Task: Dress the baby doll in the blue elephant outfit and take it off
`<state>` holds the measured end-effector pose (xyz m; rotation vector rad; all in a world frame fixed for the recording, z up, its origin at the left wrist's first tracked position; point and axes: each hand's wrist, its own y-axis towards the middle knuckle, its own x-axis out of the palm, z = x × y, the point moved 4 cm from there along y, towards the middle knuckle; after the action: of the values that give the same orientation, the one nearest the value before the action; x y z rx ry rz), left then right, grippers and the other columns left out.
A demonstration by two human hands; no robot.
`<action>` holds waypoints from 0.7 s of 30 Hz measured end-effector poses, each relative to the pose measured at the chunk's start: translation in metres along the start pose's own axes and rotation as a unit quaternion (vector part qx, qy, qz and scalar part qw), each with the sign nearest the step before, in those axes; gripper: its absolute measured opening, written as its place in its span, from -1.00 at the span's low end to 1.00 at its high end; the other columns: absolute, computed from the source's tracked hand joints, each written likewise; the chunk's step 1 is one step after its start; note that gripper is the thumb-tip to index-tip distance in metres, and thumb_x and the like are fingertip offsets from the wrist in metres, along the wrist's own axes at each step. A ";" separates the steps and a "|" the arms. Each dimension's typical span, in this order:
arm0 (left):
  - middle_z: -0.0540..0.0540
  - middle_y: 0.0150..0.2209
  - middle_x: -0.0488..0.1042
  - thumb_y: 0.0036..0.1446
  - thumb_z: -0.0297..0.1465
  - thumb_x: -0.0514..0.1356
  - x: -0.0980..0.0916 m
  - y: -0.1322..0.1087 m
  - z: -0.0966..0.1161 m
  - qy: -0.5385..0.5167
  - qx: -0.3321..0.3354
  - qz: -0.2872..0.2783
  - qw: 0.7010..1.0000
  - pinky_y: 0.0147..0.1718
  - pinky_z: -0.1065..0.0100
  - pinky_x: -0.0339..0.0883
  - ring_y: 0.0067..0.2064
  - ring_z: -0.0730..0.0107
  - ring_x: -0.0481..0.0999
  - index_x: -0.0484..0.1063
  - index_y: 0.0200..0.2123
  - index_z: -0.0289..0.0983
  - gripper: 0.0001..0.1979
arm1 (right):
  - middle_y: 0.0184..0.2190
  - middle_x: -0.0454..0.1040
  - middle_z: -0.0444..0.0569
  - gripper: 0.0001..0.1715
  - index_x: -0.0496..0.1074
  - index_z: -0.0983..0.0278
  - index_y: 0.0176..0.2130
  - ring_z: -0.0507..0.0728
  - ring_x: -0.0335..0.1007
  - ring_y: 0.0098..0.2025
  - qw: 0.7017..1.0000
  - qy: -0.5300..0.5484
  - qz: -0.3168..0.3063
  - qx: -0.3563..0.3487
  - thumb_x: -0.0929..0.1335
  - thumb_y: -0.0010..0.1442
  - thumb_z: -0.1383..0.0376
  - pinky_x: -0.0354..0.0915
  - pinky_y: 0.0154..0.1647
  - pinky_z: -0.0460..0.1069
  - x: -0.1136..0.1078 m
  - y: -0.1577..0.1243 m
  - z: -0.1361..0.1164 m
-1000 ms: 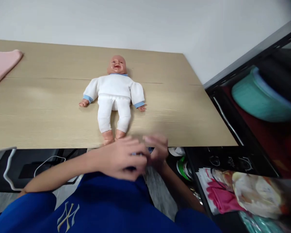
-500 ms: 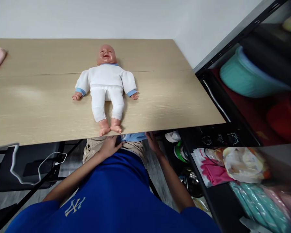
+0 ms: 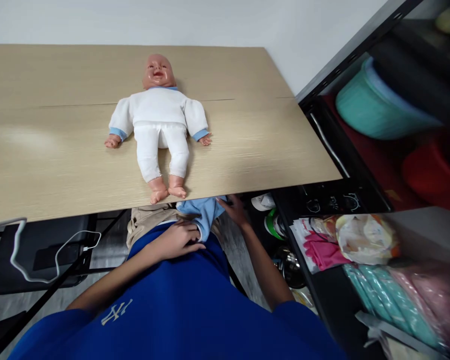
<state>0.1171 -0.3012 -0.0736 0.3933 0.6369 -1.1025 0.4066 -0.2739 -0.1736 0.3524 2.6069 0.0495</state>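
A soft light blue cloth (image 3: 207, 212) lies across my lap, partly under the table's front edge; its exact kind cannot be made out. My left hand (image 3: 180, 239) is closed on its near left end, close to my belly, with the thumb pointing right. At the cloth's far right end, my right hand (image 3: 235, 210) grips it, and the table edge hides some of the fingers. Beyond my hands a baby doll (image 3: 159, 115) in a white top and white pants lies face up on the table, bare feet toward me.
The wooden table (image 3: 255, 150) ends just above my lap. A black shelf unit on the right holds a teal basin (image 3: 375, 105), a red tub (image 3: 433, 172), pink gloves (image 3: 324, 248) and plastic-wrapped packs (image 3: 393, 295). A white cable (image 3: 17, 250) hangs at the left over a black chair (image 3: 11, 265).
My left hand has drawn back toward my belly with the cloth, so more of the cloth shows. My right hand stays near the table edge. The view has shifted slightly; the doll lies as before.
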 end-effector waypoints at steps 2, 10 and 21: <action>-0.13 -0.06 0.71 0.72 0.00 0.14 -0.015 -0.013 0.018 -0.002 0.028 -0.019 0.999 0.11 0.09 0.43 -0.04 0.11 0.67 0.66 -0.04 -0.19 -0.54 | -0.16 0.77 0.07 -0.44 0.60 0.15 -0.14 0.35 0.72 -0.05 1.000 -0.002 0.011 -0.018 0.50 0.31 -0.26 0.66 0.09 0.33 -0.009 -0.014 -0.016; -0.08 -0.10 0.65 0.67 -0.22 0.28 -0.085 -0.048 0.046 -0.018 0.081 0.145 0.986 0.05 0.12 0.47 -0.07 0.19 0.62 0.55 0.00 -0.15 -0.85 | -0.10 0.78 0.07 -0.81 0.60 0.07 -0.20 0.36 0.82 0.04 0.977 0.003 -0.041 -0.209 0.57 0.36 0.06 0.74 0.18 0.40 -0.034 -0.067 -0.101; -0.28 0.49 0.48 0.39 -0.02 0.55 -0.132 -0.005 0.050 -0.004 0.096 0.228 0.969 0.51 -0.31 0.35 0.51 -0.26 0.47 0.34 0.53 0.07 -0.21 | -0.38 0.49 0.07 -0.15 0.27 -0.02 -0.39 0.43 0.72 -0.17 0.979 0.041 0.047 -0.196 0.31 0.26 -0.65 0.73 -0.06 0.43 -0.038 -0.044 -0.170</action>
<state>0.0867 -0.2402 0.0503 0.6657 0.4031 -0.7236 0.3449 -0.3207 -0.0112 0.3328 2.5794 0.6129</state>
